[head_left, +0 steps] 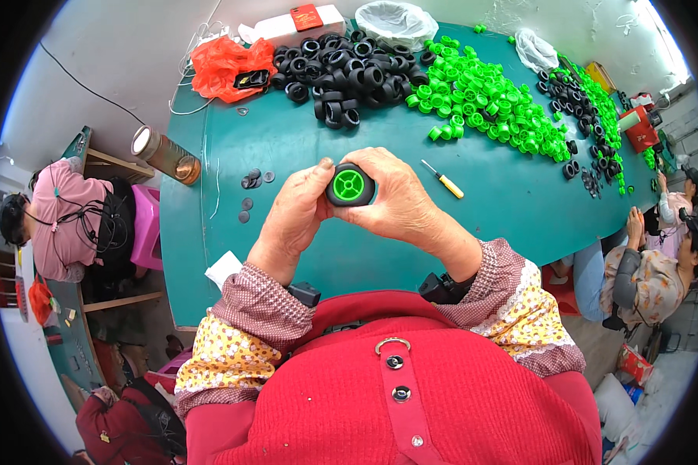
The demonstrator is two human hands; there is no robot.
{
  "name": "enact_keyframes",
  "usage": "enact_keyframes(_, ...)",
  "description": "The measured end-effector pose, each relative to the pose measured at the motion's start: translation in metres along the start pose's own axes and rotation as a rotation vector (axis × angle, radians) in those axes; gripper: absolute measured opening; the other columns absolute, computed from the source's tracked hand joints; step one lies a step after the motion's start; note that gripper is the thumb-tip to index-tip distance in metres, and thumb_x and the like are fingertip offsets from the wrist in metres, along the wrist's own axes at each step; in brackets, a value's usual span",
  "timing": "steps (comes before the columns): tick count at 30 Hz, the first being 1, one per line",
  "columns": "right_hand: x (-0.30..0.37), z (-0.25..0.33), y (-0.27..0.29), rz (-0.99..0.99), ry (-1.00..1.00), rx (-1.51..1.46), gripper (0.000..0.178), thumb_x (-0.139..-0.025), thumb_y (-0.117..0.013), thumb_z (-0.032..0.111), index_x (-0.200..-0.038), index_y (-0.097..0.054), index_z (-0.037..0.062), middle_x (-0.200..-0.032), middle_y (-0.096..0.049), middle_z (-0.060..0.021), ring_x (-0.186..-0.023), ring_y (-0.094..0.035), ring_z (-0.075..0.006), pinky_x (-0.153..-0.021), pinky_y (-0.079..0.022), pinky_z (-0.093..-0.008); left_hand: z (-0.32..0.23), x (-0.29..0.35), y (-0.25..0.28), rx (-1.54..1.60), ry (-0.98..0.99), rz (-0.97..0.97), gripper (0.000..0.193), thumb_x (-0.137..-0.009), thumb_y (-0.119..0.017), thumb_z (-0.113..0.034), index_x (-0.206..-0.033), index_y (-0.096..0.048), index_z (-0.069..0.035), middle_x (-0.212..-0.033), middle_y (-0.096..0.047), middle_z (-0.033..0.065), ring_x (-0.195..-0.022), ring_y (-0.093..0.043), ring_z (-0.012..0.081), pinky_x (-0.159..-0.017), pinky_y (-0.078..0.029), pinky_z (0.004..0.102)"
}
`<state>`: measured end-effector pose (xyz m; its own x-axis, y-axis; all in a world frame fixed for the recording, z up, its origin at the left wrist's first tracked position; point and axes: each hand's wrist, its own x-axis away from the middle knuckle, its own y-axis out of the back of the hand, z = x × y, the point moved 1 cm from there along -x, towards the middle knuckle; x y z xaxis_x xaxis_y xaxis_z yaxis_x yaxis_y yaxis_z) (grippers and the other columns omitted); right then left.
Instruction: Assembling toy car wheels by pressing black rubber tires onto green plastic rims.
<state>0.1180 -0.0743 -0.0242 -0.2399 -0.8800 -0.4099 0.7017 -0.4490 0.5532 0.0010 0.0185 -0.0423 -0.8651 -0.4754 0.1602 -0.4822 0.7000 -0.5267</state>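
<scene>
left hand [296, 205]: closed on the black tyre's [370, 186] left side, best kept steady | green hub [350, 184]: inside the tyre, held above the table [496, 194], inward from its near edge; should sit evenly all round | right hand [399, 194]: wrapped round tyre's right side; press gradually, I'd judge

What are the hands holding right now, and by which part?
A black tyre with a green hub: the left hand grips its outer edge on the left, the right hand on the right.
</scene>
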Motion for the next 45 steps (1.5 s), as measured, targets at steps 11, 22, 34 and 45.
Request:
enact_keyframes(11, 0.0, 0.004, -0.003, 0.013, 0.158, 0.065, 0.062, -0.058, -0.077, 0.028, -0.106, -0.049, 0.0022, -0.107, -0.051, -0.0177, -0.107, -0.045, -0.034, -0.091, -0.036, -0.0406, 0.002, -0.003, -0.007, 0.238, 0.053, -0.053, 0.05, -0.092, -0.035, -0.044, -0.104, -0.051, 0.002, -0.096, -0.058, 0.0117, -0.087, -0.06, 0.0186, -0.075, -0.052, 0.0296)
enact_keyframes(22, -0.005, 0.012, 0.006, 0.147, 0.205, 0.085, 0.074, -0.052, -0.078, 0.029, -0.111, -0.045, -0.0013, -0.114, -0.046, -0.0203, -0.109, -0.043, -0.0354, -0.095, -0.033, -0.0415, -0.008, 0.001, -0.027, 0.396, 0.104, -0.104, 0.05, -0.093, -0.031, -0.044, -0.105, -0.048, 0.001, -0.098, -0.057, 0.0142, -0.088, -0.061, 0.0207, -0.074, -0.052, 0.0299)
enact_keyframes(34, -0.009, -0.003, -0.014, 0.158, 0.193, -0.059, 0.068, -0.051, -0.079, 0.031, -0.106, -0.05, 0.0016, -0.106, -0.052, -0.0146, -0.101, -0.049, -0.0315, -0.088, -0.037, -0.0399, 0.009, -0.007, -0.012, 0.204, -0.077, -0.158, 0.044, -0.093, -0.034, -0.039, -0.106, -0.049, 0.0, -0.097, -0.057, 0.0124, -0.085, -0.06, 0.019, -0.071, -0.051, 0.0271)
enact_keyframes(45, -0.001, 0.0, -0.002, 0.084, 0.066, 0.054, 0.059, -0.054, -0.079, 0.024, -0.101, -0.052, 0.0018, -0.099, -0.055, -0.0151, -0.096, -0.053, -0.0313, -0.083, -0.042, -0.0385, 0.01, -0.005, -0.018, 0.341, 0.045, -0.193, 0.033, -0.091, -0.04, -0.034, -0.1, -0.049, -0.003, -0.093, -0.058, 0.009, -0.087, -0.059, 0.018, -0.076, -0.05, 0.0313)
